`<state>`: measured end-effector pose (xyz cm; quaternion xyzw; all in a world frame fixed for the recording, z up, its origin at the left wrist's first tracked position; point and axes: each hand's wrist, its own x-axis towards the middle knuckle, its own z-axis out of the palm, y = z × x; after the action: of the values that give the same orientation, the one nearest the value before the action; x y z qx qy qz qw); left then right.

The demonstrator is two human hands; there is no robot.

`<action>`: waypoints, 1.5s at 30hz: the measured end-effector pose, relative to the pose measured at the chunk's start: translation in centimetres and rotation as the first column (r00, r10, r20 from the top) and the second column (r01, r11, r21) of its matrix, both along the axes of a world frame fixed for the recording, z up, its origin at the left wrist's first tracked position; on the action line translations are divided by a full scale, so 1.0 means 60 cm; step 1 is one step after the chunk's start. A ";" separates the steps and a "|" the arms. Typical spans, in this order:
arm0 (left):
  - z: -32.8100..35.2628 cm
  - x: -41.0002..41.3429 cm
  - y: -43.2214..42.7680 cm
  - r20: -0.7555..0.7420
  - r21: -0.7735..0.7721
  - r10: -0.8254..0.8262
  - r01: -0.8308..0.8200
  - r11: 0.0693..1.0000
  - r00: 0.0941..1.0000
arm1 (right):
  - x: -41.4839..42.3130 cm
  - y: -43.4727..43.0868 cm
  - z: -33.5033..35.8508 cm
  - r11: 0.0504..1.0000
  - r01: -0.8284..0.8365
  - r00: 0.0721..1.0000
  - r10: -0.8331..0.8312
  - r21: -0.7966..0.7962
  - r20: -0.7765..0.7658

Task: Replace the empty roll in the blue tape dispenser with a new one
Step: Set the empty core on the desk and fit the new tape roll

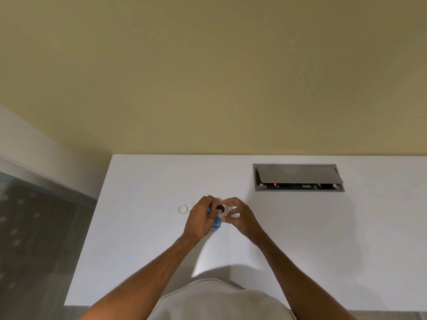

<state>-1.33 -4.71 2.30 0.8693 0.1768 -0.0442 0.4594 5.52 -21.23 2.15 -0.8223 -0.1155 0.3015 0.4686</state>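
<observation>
Blue dispenser on surface, directly under left hand; black hub pinched there, meeting new roll gripped by right hand. Empty ring just left.

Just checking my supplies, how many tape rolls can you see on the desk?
2. One roll is held between the left hand and right hand above the blue dispenser. One ring lies on the table, left of the hands. Others may be hidden.

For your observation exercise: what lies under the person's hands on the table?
Under the left hand sits the blue tape dispenser, mostly covered. Both hands hold a tape roll with a black hub above it; the right hand hides its far side.
</observation>
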 end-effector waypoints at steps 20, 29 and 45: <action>0.009 0.026 0.010 -0.189 -0.123 -0.062 0.039 0.992 0.980 | 0.000 -0.015 0.004 0.989 -0.113 0.993 0.115 -0.094 0.021; -0.003 0.015 0.007 -0.266 -0.074 -0.029 0.009 0.997 0.964 | 0.007 -0.002 -0.002 0.964 -0.136 0.986 0.155 -0.230 0.064; -0.040 0.014 0.059 -0.425 -0.114 -0.044 -0.005 0.993 0.904 | 0.032 0.078 -0.032 0.885 -0.232 0.914 0.341 -0.404 0.221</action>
<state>-0.49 -1.18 -0.09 0.8131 0.2615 -0.2480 0.4572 7.45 -16.52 0.24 -0.9037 -0.2445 0.2624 0.2337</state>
